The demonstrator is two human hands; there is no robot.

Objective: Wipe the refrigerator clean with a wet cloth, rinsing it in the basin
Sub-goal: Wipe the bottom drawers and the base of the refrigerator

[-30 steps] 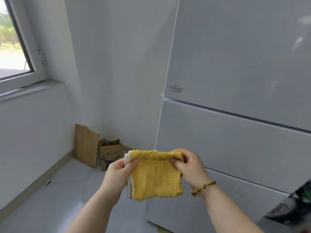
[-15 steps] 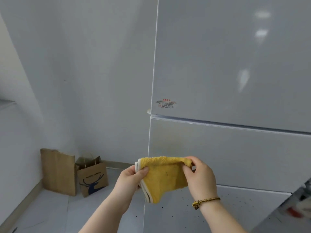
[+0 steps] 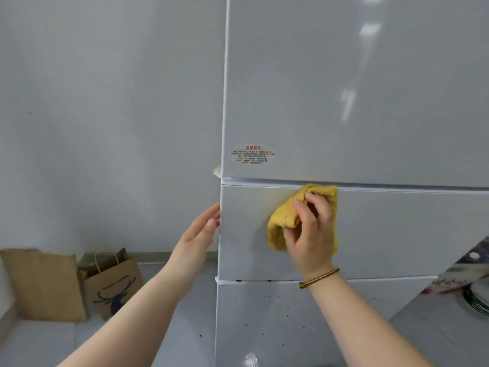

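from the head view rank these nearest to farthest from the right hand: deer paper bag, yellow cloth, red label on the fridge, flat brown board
1. yellow cloth, gripped in the right hand itself.
2. red label, just above and to the left.
3. deer paper bag, low down, far left.
4. flat brown board, left of the bag, farthest out.

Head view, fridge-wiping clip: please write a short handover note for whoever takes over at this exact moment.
Left hand: open, fingertips at the left edge of the middle grey drawer panel.
Right hand: grips the yellow terry cloth and presses it against that panel near its top edge.
Pale grey glossy refrigerator: doors closed. Basin: not in view.
Done: the cloth is on the fridge; how much has been wiped cannot be told.
Left: dark specks on the bottom grey drawer panel, the other surfaces, and rinsing.
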